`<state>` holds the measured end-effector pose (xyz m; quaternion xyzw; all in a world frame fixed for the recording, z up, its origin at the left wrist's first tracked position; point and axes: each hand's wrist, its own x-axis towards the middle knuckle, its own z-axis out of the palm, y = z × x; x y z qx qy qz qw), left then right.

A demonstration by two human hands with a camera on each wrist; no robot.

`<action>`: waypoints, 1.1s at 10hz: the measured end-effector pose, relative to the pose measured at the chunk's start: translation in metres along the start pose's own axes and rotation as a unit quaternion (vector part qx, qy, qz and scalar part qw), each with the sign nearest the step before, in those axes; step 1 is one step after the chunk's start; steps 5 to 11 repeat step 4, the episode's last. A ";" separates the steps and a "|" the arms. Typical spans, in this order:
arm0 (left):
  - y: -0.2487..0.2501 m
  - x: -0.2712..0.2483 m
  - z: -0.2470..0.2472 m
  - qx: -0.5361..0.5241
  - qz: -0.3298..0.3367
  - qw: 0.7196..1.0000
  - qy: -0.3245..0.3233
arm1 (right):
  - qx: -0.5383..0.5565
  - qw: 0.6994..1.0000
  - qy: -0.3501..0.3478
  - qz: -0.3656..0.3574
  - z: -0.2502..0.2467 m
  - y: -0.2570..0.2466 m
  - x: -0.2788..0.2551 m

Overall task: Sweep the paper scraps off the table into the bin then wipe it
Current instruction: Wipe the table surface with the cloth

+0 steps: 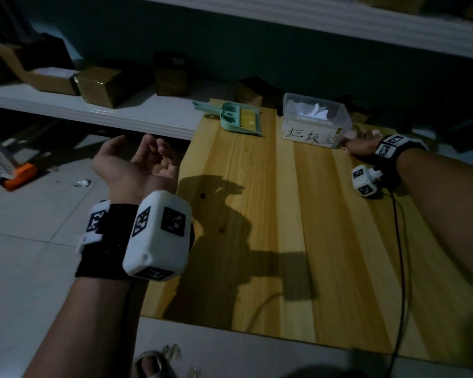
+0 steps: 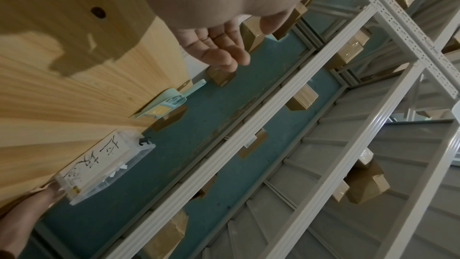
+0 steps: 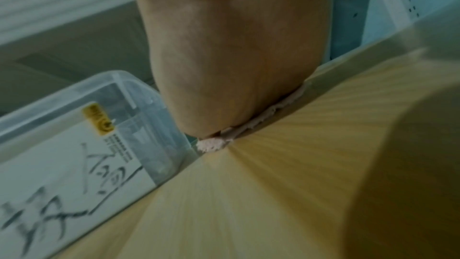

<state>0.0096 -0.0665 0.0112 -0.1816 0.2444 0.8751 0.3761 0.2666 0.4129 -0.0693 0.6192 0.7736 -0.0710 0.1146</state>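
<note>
Left hand: The left hand (image 1: 137, 162) hovered palm-up off the near-left edge of the worktop (image 1: 257, 227), above the floor (image 1: 25, 241). Its fingers were loosely curled and held nothing.
Wrist units: A white marker-covered camera block sat on each wrist; a dark cable ran from the right wrist across the worktop.
Worktop: Light wooden boards, with the shadow of the left arm falling across the near half.
Right hand: The right hand (image 1: 359, 143) lay palm-down at the far-right edge of the worktop, pressed onto a pinkish cloth (image 3: 214, 144) that showed beneath it. Whether the fingers were flat or curled could not be told.
Bin: The clear plastic bin (image 1: 316, 120), with a handwritten label on its front, stood at the far edge, just beside the right hand. White paper scraps (image 1: 316, 111) lay inside it.
Dustpan: A pale green dustpan (image 1: 234, 120) rested on the far-left part of the worktop, left of the bin.
Shelves: White shelving (image 1: 79, 105) behind carried brown cardboard boxes (image 1: 101, 85).
</note>
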 end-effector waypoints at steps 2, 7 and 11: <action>-0.005 0.005 0.005 -0.002 -0.004 1.000 -0.006 | 0.018 1.000 0.019 -0.016 -0.007 -0.005 0.006; -0.013 0.003 0.007 -0.001 -0.014 1.000 -0.027 | 0.120 0.990 0.067 0.010 -0.009 -0.013 -0.030; -0.013 0.003 0.007 -0.001 -0.014 1.000 -0.027 | 0.120 0.990 0.067 0.010 -0.009 -0.013 -0.030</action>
